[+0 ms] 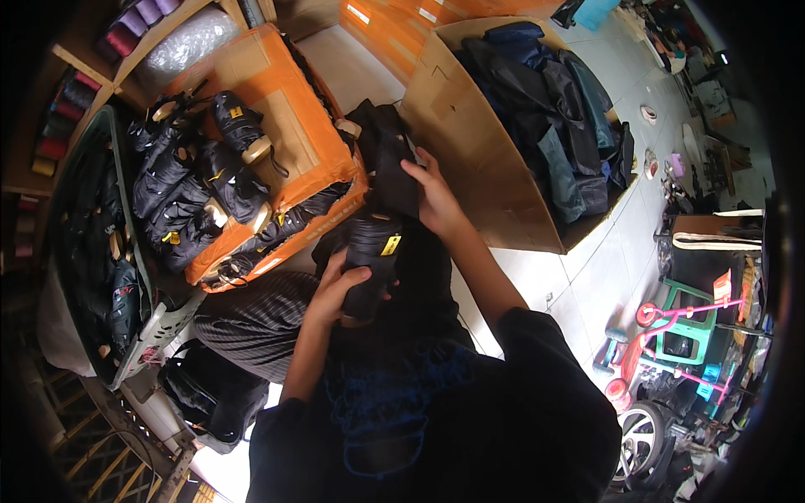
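My left hand [340,289] is closed around a rolled black folding umbrella [377,243] with a small yellow label, held upright over my lap. Just beyond it, my right hand [432,193] grips a piece of black cloth [387,163], thumb and fingers pressed on its right edge. Whether that cloth is a loose cover or part of another umbrella I cannot tell. More black folded umbrellas [239,180] with pale wood-coloured handles lie piled on an orange-taped cardboard box [298,117] at my left.
A grey-green tub [126,168] full of black umbrellas stands far left. An open carton [486,151] of dark fabric is at the right front. Thread spools [130,29] fill a shelf. A pink scooter [641,335], a green stool [683,323] and a wheel [641,440] stand right.
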Demonstrator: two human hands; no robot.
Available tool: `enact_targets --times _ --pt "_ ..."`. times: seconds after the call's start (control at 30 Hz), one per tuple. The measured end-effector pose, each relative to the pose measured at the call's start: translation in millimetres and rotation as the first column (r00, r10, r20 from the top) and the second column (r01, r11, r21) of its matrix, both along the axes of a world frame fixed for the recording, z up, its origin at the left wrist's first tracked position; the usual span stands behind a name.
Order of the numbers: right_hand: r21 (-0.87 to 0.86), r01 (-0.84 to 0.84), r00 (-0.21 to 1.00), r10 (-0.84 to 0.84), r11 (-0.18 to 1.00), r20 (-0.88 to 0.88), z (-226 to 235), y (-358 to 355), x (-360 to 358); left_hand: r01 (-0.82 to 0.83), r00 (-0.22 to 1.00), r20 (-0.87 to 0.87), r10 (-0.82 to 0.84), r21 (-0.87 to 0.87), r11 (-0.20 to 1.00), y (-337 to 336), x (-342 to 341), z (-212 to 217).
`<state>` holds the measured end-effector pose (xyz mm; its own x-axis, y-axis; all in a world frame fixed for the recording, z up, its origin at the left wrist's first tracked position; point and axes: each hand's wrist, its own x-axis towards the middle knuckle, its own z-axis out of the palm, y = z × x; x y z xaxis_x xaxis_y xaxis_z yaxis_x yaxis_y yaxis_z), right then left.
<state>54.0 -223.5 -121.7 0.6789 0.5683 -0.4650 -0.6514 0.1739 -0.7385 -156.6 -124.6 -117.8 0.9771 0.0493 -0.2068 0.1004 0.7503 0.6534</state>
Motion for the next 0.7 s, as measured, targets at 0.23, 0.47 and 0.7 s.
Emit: enact_targets --times 0.23,0.47,0.7 --pt "-0.075 0.065 0.997 -0.068 0.995 -0.04 -32 -32 -2 0.183 0.951 -0.274 -0.143 0.124 0.975 -23 -1 -25" --pt "-0.642 0.253 0.576 0.42 0.724 0.701 -102 -73 -12 0.216 0.927 -0.368 -0.072 0.366 0.905 -46 -12 -49" --pt "-0.573 0.091 0.704 0.355 0.814 0.615 -45 -112 -41 -0.001 0.941 -0.336 0.047 0.137 0.991 -45 -7 -62"
